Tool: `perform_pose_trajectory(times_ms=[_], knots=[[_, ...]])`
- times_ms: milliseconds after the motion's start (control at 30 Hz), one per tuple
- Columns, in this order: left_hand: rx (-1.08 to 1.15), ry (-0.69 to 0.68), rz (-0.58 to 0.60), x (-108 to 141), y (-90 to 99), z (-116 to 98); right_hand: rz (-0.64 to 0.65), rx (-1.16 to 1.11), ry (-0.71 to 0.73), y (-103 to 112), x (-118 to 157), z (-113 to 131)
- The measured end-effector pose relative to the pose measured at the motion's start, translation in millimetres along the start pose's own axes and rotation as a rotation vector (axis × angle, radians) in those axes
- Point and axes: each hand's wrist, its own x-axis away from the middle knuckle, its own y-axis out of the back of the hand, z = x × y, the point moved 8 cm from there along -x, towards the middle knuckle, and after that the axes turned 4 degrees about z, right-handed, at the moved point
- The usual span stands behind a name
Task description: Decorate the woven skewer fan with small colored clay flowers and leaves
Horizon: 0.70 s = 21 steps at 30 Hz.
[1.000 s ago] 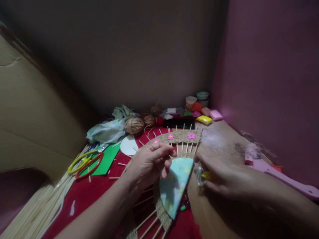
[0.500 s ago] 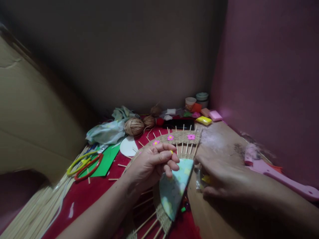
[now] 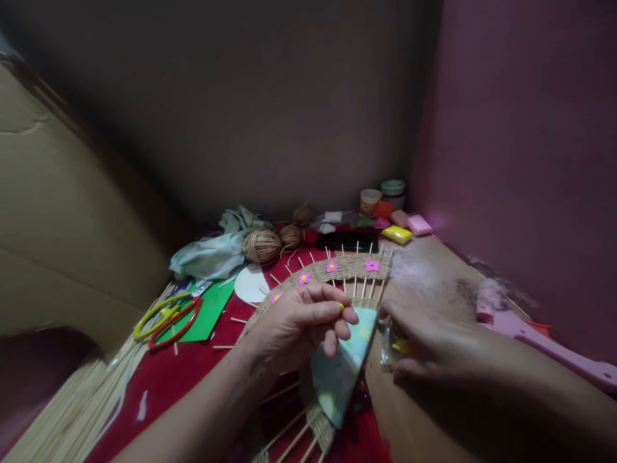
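My left hand [image 3: 313, 318] is held over the woven fan-shaped piece, a small yellow bit of clay [image 3: 342, 307] pinched between thumb and fingertip. Several pink flowers lie along the woven twine band [image 3: 354, 266]; the rightmost flower [image 3: 372, 265] is plain pink, while others have yellow centres. Thin sticks run through the weave, and pale green printed fabric [image 3: 343, 370] covers the inner part. At the right edge of this piece, my right hand [image 3: 429, 344] curls around a clear plastic packet [image 3: 386, 347] with yellow clay [image 3: 401, 347] in it; its fingertips are partly hidden.
Scissors [image 3: 176, 331] and green sheet [image 3: 212, 315] lie left, beside long sticks [image 3: 72, 411]. Twine balls [image 3: 261, 245], a cup [image 3: 370, 202] and clay packs [image 3: 398, 234] stand at the back. A pink glue gun [image 3: 540, 341] lies right, near the wall.
My left hand has shifted slightly right and down with the yellow bit of clay. The right hand stays about where it was; the whole view has shifted slightly.
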Motion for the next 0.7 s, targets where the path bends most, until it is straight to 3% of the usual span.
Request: perform_pose_trajectory(times_ms=[233, 400, 500, 700], knots=[[0.005, -0.035, -0.076, -0.7, 4.6, -2.7, 0.042, 0.003, -0.008, -3.4, -1.0, -0.7], [0.019, 0.003, -0.042, -0.5, 6.0, 3.4, 0.054, -0.034, 0.001, -3.0, -0.6, 0.8], [0.007, 0.04, -0.082, 1.4, 11.7, 7.1, 0.075, -0.043, 0.016, -2.7, -1.5, 4.7], [-0.049, 0.005, -0.084, -1.2, 12.8, 1.8, 0.079, -0.028, -0.001, -2.1, -1.6, 2.9]])
